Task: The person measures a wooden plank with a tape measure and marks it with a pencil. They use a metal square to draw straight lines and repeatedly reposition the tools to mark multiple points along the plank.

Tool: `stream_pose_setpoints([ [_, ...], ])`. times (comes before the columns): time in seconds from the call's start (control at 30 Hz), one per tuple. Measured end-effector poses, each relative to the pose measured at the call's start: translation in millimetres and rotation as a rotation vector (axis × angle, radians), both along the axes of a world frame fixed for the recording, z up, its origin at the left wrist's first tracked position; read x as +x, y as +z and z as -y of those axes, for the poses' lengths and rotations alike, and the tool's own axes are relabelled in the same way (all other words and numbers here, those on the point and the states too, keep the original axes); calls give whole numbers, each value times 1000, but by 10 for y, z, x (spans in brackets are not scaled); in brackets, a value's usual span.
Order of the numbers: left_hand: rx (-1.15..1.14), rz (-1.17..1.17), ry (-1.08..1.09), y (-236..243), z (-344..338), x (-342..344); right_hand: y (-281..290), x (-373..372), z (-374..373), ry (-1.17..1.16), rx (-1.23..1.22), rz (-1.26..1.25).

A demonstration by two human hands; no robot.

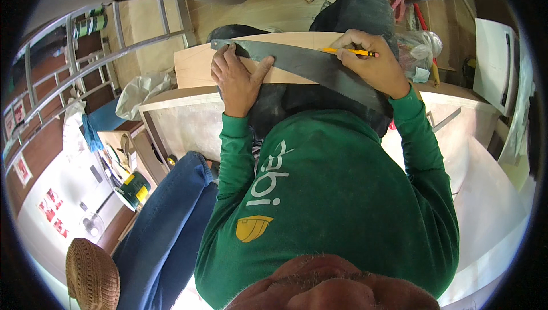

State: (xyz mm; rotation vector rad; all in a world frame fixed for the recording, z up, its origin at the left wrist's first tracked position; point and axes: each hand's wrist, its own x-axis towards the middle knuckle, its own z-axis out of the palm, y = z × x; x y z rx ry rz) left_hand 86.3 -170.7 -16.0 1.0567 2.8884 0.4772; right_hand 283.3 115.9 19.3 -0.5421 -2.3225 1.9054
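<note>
Cluttered workshop floor all round, ladder (85, 53) off to one side. Left hand (237, 79) lies flat on a saw blade (302, 65), pinning it across a plywood board (197, 65). Blade's long axis slants down toward the right hand (371, 62), whose grip is pinched on a yellow pencil (348, 51) at the blade's edge. Green paint can (134, 189) sits lower left, contents unseen.

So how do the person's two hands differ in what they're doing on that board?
The left hand lies flat, fingers spread, pressing the dark saw blade onto the wooden board; the right hand is curled, pinching a yellow pencil against the blade's edge. Both wear green sleeves and rest on the blade.
</note>
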Motion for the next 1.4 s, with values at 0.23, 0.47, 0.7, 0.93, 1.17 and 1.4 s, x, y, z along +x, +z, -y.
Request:
stream_pose_setpoints([
  [0.23,41,-35,25,-69,13,67,-161,-99,-41,57,-19,37],
  [0.47,32,-20,36,-55,10,79,-138,-139,-51,46,-24,30],
  [0.7,70,4,46,-53,55,63,-157,-241,-113,148,-6,54],
  [0.93,96,-29,34,-111,68,67,-16,-537,-151,299,131,103],
  [1.17,108,-44,33,-137,72,81,-120,-1386,251,411,267,-44],
  [1.4,101,-95,22,-122,98,47,-567,-2575,976,446,372,-289],
])
